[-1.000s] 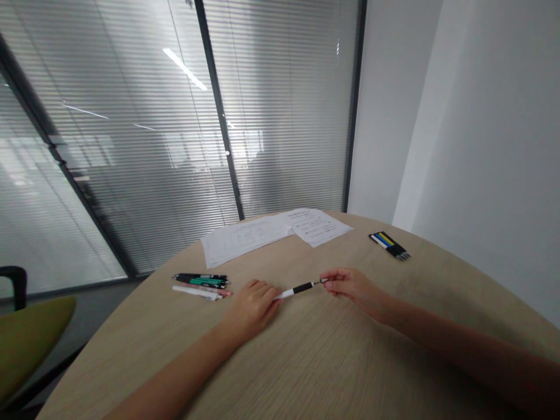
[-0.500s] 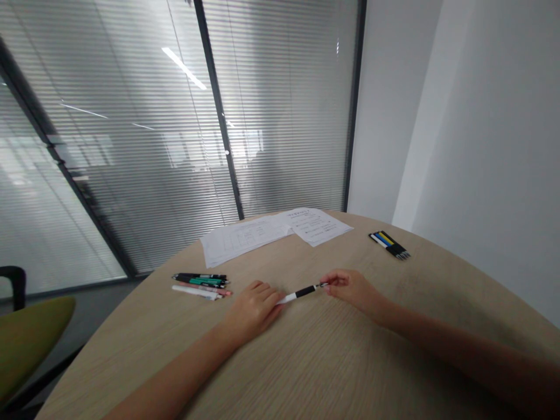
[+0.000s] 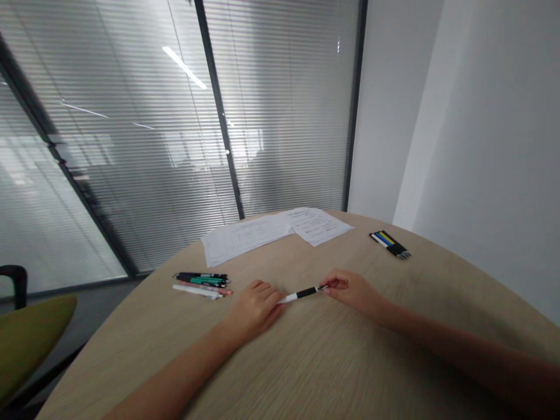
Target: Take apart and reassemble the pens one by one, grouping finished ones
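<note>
A white pen with a black grip (image 3: 306, 292) lies slanted between my two hands, low over the table. My left hand (image 3: 259, 304) is closed around its white end, the fingers pointing away from me. At the tip end, my right hand (image 3: 345, 286) pinches a small dark-and-silver piece between thumb and fingertips; whether that piece is joined to the pen I cannot tell. Left of my left hand lies a loose row of several pens (image 3: 203, 284), black, green, pink and white.
White printed sheets (image 3: 249, 236) lie at the far side of the round wooden table (image 3: 301, 361). A black holder of several pens, white, blue and yellow among them (image 3: 391, 245), lies at the right. A green chair (image 3: 37, 332) stands at the left, beyond the table edge.
Almost nothing differs. The fingers of my right hand have shifted slightly at the pen's tip; my left hand and the pen stay in place.
</note>
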The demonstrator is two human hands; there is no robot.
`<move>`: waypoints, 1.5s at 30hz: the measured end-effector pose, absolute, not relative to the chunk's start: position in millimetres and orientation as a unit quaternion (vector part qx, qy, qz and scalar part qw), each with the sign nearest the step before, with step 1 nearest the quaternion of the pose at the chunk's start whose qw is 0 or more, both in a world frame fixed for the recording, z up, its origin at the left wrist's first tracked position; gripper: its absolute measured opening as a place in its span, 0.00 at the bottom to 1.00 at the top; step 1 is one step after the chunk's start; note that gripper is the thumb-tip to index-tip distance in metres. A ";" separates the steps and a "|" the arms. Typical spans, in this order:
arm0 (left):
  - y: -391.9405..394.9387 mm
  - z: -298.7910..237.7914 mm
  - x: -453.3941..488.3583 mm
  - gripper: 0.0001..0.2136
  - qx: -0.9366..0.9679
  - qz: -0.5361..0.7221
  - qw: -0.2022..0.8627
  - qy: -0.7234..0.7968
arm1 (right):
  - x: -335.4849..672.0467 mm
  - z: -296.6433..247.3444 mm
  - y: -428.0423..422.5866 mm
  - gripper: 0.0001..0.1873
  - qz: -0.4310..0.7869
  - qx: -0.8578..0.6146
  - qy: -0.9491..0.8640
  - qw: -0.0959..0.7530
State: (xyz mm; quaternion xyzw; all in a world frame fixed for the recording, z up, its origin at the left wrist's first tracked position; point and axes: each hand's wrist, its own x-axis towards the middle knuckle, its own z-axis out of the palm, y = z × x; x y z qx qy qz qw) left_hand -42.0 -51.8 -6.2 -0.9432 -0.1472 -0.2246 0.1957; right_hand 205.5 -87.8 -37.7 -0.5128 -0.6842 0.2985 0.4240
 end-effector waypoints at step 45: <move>-72.3 -7.3 -30.1 0.07 -0.926 -0.281 0.227 -0.107 | 198.9 -31.3 -100.2 0.19 0.357 -0.538 -0.657 0.389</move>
